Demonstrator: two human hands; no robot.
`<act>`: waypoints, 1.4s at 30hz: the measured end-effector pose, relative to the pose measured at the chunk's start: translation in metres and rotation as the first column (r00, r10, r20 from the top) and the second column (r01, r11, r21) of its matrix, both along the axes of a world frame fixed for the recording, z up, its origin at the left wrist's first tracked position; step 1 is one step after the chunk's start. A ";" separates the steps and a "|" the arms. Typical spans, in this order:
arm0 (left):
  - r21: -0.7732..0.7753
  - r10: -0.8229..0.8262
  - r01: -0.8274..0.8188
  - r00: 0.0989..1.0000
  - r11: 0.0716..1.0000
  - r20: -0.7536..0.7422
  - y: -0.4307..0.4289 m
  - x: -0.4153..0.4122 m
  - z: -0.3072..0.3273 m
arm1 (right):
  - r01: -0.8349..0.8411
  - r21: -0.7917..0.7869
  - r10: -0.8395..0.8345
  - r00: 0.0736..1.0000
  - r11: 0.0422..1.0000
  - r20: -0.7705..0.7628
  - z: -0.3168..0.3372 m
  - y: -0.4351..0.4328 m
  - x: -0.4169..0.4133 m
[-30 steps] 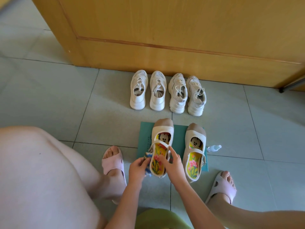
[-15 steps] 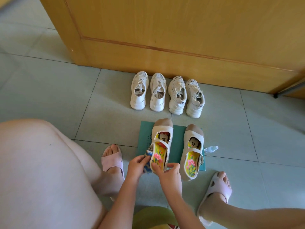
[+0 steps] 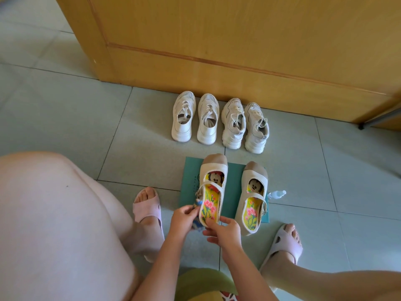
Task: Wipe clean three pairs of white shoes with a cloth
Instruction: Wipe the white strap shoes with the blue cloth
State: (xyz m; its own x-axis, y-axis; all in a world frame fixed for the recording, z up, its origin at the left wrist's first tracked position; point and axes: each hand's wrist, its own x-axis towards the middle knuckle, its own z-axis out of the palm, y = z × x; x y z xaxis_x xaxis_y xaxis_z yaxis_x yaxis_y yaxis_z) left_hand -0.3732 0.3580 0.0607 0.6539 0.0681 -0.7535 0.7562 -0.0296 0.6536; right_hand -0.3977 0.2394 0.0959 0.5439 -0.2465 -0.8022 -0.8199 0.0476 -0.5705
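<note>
A cream strap shoe with a flowered insole [image 3: 213, 185] lies on a green mat [image 3: 235, 181], its heel lifted toward me. My right hand [image 3: 224, 233] grips the heel end from below. My left hand [image 3: 183, 216] pinches a blue patterned cloth [image 3: 196, 205] against the shoe's left side. The shoe's mate [image 3: 253, 196] lies flat on the mat to the right. Two pairs of white lace-up sneakers [image 3: 195, 118] [image 3: 244, 124] stand in a row beyond the mat, by the wooden door.
A wooden door [image 3: 238, 51] closes off the far side. A small clear spray bottle [image 3: 276, 194] lies on the tiles right of the mat. My feet in slippers [image 3: 147, 208] [image 3: 284, 242] flank the mat; my left knee fills the left foreground.
My right hand slid from the shoe's right side down to its heel end. My left hand stayed with the cloth at the shoe's left side. The camera tilted slightly.
</note>
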 end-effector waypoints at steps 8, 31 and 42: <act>-0.218 0.046 -0.087 0.981 0.972 -0.187 0.006 -0.008 -0.002 | -0.127 0.034 0.128 0.991 0.991 -0.027 0.000 -0.020 0.003; -0.226 -0.208 0.153 0.948 0.962 -0.242 0.007 -0.008 -0.001 | -0.354 -0.210 0.368 0.930 0.911 0.026 -0.003 -0.038 0.007; 0.105 0.072 -0.068 0.997 0.992 -0.032 0.020 0.018 0.001 | -0.281 -0.308 0.317 0.945 0.909 0.074 -0.001 -0.037 0.008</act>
State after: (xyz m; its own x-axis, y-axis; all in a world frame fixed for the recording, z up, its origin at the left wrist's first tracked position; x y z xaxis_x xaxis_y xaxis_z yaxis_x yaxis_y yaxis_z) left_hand -0.3553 0.3783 0.0620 0.6177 0.1917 -0.7626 0.7815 -0.0418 0.6225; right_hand -0.3899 0.2020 0.0947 0.7157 -0.2686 -0.6447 -0.6945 -0.3714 -0.6163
